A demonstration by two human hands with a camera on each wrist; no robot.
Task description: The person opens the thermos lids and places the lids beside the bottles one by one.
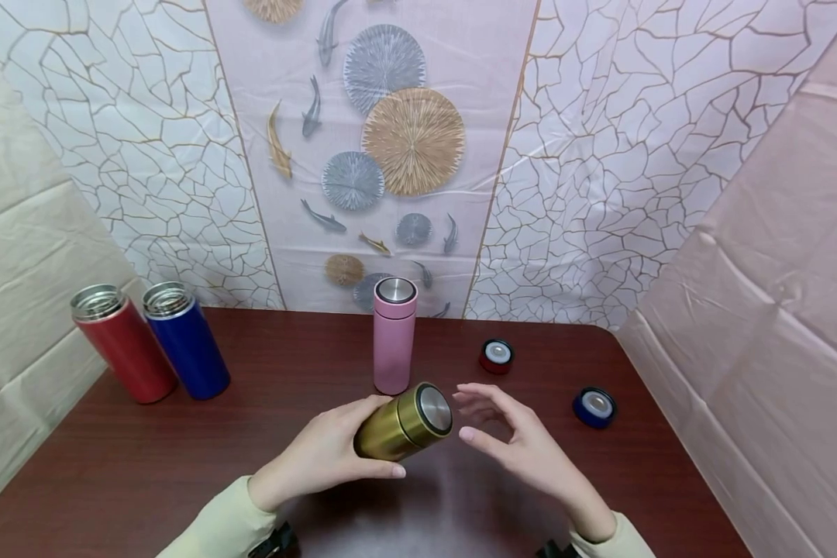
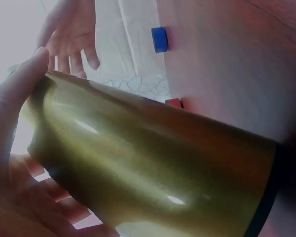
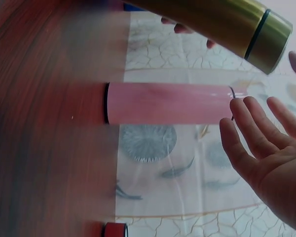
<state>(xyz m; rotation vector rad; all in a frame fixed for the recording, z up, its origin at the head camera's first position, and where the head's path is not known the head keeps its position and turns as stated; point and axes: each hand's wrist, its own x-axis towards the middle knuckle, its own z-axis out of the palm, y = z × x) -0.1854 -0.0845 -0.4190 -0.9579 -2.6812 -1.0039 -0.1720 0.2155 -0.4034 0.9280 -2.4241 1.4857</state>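
My left hand (image 1: pixel 331 449) grips a gold thermos bottle (image 1: pixel 387 432), tilted so its capped top leans to the right. In the left wrist view, the thumb and fingers wrap round the gold bottle (image 2: pixel 153 153) near its cap end. My right hand (image 1: pixel 519 446) hovers just right of the lid, its fingers spread and loosely bent, with nothing in them. In the right wrist view, a gap shows between these fingers (image 3: pixel 251 128) and the gold lid (image 3: pixel 270 42). A pink thermos bottle (image 1: pixel 394 341), lid on, stands upright right behind the gold one.
At the left stand a red bottle (image 1: pixel 125 349) and a blue bottle (image 1: pixel 188 345), both without lids. A red lid (image 1: pixel 497 356) and a blue lid (image 1: pixel 595 408) lie upside down at the right of the dark wooden table (image 1: pixel 286 356). Patterned cloth (image 1: pixel 586 155) hangs behind.
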